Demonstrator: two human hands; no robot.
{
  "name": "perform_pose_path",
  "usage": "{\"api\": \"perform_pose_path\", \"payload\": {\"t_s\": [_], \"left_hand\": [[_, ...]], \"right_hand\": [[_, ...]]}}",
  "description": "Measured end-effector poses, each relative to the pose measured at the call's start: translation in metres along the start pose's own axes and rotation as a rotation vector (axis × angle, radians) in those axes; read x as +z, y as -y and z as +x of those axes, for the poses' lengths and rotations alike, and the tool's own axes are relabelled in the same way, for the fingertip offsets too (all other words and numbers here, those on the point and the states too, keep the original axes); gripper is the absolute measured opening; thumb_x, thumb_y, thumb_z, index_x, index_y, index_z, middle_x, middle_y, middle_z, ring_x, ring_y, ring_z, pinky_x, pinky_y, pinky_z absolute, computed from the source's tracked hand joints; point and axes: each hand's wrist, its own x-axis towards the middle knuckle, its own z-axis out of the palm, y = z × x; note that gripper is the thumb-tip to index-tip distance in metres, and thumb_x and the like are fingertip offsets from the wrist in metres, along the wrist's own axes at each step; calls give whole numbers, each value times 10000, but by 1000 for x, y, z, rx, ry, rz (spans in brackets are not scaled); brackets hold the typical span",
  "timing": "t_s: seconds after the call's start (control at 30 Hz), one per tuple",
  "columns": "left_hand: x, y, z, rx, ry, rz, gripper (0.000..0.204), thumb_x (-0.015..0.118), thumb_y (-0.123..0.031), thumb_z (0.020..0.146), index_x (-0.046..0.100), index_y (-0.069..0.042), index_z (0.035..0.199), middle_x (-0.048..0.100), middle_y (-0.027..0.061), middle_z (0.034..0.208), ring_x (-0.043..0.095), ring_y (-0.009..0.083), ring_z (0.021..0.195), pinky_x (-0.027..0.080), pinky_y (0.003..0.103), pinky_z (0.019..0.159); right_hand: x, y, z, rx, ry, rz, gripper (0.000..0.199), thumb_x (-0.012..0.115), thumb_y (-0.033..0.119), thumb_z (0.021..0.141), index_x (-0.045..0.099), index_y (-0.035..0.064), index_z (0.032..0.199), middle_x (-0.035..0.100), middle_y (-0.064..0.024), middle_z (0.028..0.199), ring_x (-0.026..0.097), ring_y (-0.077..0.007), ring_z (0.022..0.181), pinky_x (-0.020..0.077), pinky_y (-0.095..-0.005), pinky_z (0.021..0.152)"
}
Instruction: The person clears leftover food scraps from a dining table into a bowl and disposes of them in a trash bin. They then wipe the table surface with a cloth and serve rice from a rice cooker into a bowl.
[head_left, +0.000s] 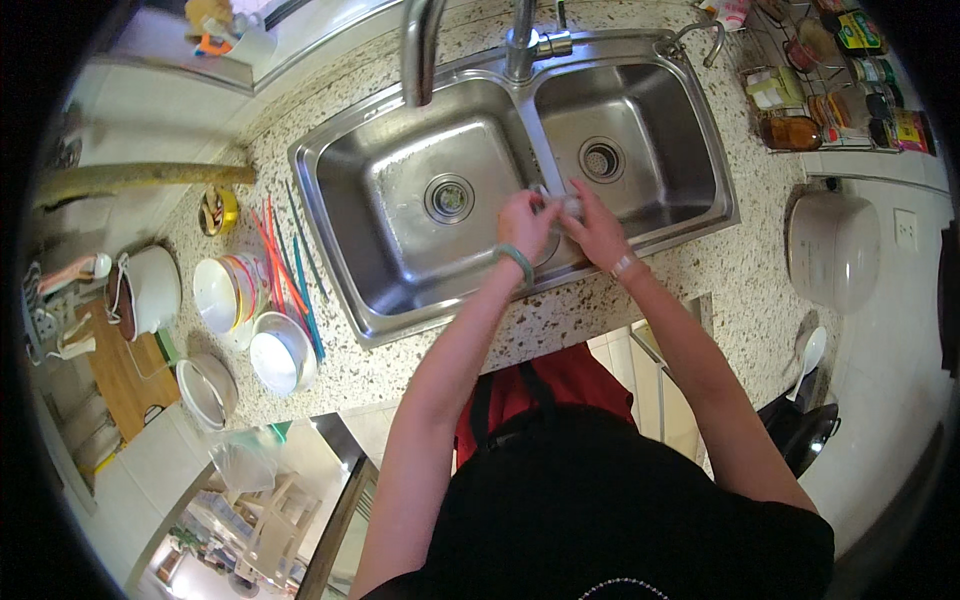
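As the sink (540, 145) may be catching drips, left hand (525, 225) and right hand (598, 230) are pinching something pale (571, 206). Bowls (217, 296) are standing at eight o'clock.

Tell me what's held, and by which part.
The left hand and right hand hold a small whitish object between them; the part gripped is too blurred to tell.
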Motion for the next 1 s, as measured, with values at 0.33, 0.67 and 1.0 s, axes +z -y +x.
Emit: {"api": "perform_pose_path", "payload": {"t_s": [0.33,0.67,1.0], "left_hand": [[-16,40,-103,446,-79,217,181,577,-219,879,595,-95,1009,603,79,1056,543,300,1026,409,413,865],[-154,166,-171,366,-407,405,165,622,-169,846,588,-74,976,617,101,975,540,331,959,404,439,819],[-217,195,-180,-61,-237,-755,305,664,-151,887,582,-77,1171,583,6,856,588,105,742,527,214,586]], "right_hand": [[50,28,-85,-299,-204,-354,224,672,121,767,603,53,969,604,-125,963,524,-343,996,413,-440,882],[221,121,-91,-417,4,-132,230,655,77,782,634,59,1010,627,-122,1009,577,-325,960,450,-402,861],[176,179,-83,-205,-40,236,185,703,173,820,725,73,974,680,-114,940,656,-220,772,505,-275,721]]}}
